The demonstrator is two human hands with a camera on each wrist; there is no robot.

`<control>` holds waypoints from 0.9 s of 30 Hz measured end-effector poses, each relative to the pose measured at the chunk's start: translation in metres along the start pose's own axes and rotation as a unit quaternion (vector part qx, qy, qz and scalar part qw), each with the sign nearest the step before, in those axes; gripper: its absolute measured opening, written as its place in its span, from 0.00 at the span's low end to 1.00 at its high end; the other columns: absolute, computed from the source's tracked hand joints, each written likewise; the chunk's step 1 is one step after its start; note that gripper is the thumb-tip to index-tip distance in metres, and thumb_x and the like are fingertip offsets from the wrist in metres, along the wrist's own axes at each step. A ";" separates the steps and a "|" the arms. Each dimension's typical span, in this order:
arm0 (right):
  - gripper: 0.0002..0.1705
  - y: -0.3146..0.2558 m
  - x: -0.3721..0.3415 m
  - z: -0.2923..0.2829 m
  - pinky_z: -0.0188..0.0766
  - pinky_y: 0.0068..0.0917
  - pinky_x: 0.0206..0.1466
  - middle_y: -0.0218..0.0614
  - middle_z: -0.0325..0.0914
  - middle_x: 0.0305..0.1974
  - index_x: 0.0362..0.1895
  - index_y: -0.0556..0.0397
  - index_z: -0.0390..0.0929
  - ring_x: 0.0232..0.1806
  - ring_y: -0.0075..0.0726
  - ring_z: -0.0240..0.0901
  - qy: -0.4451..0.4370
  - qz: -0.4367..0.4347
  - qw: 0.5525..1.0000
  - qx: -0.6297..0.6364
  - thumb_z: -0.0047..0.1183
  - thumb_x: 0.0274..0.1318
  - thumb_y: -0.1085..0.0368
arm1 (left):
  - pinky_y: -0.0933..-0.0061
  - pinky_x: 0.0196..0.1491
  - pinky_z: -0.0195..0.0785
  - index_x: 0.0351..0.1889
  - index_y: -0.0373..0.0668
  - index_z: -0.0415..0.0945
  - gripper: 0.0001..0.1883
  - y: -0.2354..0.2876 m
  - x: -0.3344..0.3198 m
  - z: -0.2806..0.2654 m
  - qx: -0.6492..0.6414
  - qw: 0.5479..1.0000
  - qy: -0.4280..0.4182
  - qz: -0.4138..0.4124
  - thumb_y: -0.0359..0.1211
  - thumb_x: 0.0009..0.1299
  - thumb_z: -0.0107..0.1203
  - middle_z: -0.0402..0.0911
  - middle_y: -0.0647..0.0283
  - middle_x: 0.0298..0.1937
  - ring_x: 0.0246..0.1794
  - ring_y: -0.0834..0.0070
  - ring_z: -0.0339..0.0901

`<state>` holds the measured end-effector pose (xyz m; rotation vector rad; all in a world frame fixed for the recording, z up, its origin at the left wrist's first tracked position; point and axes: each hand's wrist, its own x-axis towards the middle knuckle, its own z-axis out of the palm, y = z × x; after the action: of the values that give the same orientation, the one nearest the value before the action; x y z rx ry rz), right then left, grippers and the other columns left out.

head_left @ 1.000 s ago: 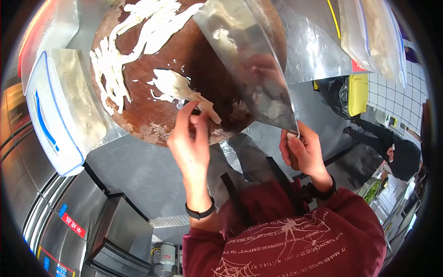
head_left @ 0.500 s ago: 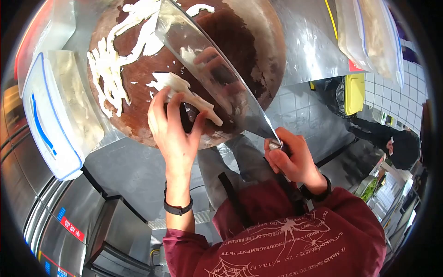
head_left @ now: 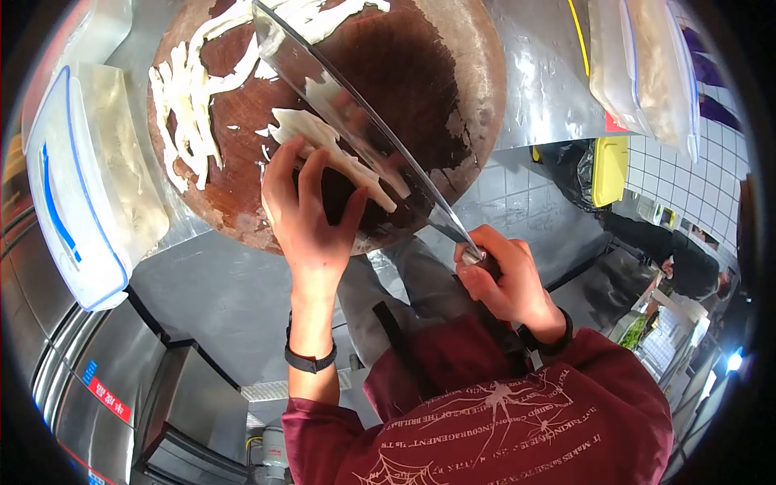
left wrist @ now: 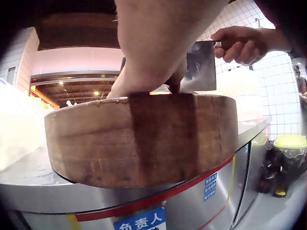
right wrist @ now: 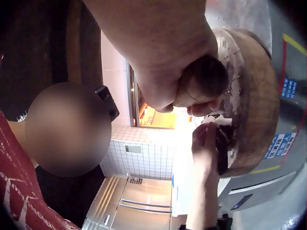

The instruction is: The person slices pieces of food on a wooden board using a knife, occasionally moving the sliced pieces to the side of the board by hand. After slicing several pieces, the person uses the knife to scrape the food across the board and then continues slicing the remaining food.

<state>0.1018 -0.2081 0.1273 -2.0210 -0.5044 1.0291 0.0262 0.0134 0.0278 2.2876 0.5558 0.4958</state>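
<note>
In the head view, my left hand (head_left: 311, 214) rests its spread, bent fingertips along the near side of a pale, fleshy piece (head_left: 343, 162) with a ragged far end. That piece lies on a round wooden chopping block (head_left: 477, 89). My right hand (head_left: 505, 275) grips the handle of a broad cleaver (head_left: 364, 113). Its blade slants over the block, just right of the piece, and mirrors it. Long white strips (head_left: 190, 105) of the same look lie at the block's far left, partly behind the blade. The right wrist view shows the dark rounded handle end (right wrist: 208, 79) in my right fist.
A blue-rimmed clear tub (head_left: 81, 194) stands left of the block, and more clear tubs (head_left: 638, 73) stand at the right. A yellow-lidded bin (head_left: 610, 171) with a black bag is at the right. Beyond it, another person (head_left: 687, 259) in dark clothes leans over.
The left hand moved from the piece's near end onto its side and spread its fingers. The cleaver swung leftward and turned nearly edge-up beside the piece.
</note>
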 end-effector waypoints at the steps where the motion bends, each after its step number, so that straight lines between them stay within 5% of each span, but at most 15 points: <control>1: 0.13 0.000 0.000 0.001 0.68 0.32 0.26 0.39 0.73 0.22 0.44 0.54 0.72 0.20 0.45 0.73 0.000 -0.009 1.000 0.000 0.58 0.59 0.64 | 0.56 0.67 0.58 0.55 0.42 0.73 0.31 0.000 0.000 -0.001 -0.013 1.000 -0.007 0.001 0.26 0.51 0.72 0.69 0.52 0.64 0.66 0.52 0.64; 11: 0.14 -0.007 0.005 0.012 0.68 0.30 0.25 0.37 0.74 0.19 0.45 0.55 0.72 0.18 0.40 0.73 -0.005 -0.017 1.000 -0.020 0.60 0.58 0.65 | 0.54 0.67 0.57 0.55 0.43 0.74 0.32 -0.002 -0.001 0.000 0.008 1.000 -0.004 -0.015 0.31 0.50 0.73 0.68 0.57 0.65 0.67 0.53 0.63; 13: 0.08 -0.006 0.007 0.016 0.60 0.23 0.23 0.28 0.68 0.18 0.39 0.55 0.74 0.16 0.23 0.63 0.031 -0.040 0.999 -0.015 0.54 0.53 0.70 | 0.54 0.66 0.57 0.55 0.42 0.73 0.32 -0.004 -0.002 0.002 0.004 1.000 0.008 -0.008 0.31 0.51 0.73 0.68 0.57 0.65 0.67 0.54 0.63; 17: 0.09 -0.006 0.005 0.017 0.60 0.23 0.23 0.29 0.69 0.19 0.39 0.55 0.73 0.16 0.25 0.63 0.027 -0.032 0.999 -0.018 0.55 0.53 0.70 | 0.54 0.66 0.58 0.54 0.41 0.72 0.31 -0.003 -0.002 0.002 0.005 1.000 0.009 -0.010 0.31 0.52 0.73 0.69 0.57 0.64 0.67 0.54 0.64; 19: 0.14 -0.005 0.005 0.015 0.66 0.29 0.23 0.36 0.74 0.18 0.44 0.55 0.72 0.16 0.38 0.71 0.002 -0.038 0.998 -0.051 0.60 0.57 0.66 | 0.54 0.66 0.58 0.54 0.42 0.72 0.31 -0.004 -0.003 0.003 0.009 1.000 0.018 -0.004 0.32 0.52 0.73 0.70 0.57 0.64 0.66 0.53 0.64; 22: 0.09 -0.006 0.004 0.017 0.60 0.24 0.23 0.30 0.69 0.19 0.39 0.55 0.73 0.16 0.25 0.63 0.020 -0.035 0.999 -0.030 0.56 0.53 0.69 | 0.54 0.66 0.58 0.54 0.42 0.72 0.32 -0.004 -0.002 0.003 0.018 1.000 0.019 0.002 0.32 0.51 0.73 0.70 0.57 0.64 0.66 0.53 0.65; 27: 0.10 -0.006 0.006 0.021 0.62 0.25 0.22 0.30 0.69 0.18 0.40 0.54 0.73 0.15 0.29 0.66 0.028 -0.050 0.998 -0.031 0.57 0.53 0.69 | 0.53 0.66 0.57 0.55 0.41 0.72 0.32 -0.005 -0.002 0.003 0.020 1.000 0.014 0.009 0.31 0.51 0.73 0.69 0.57 0.65 0.67 0.53 0.64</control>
<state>0.0887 -0.1912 0.1214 -2.0507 -0.6076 0.9032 0.0250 0.0144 0.0217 2.3282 0.5630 0.5313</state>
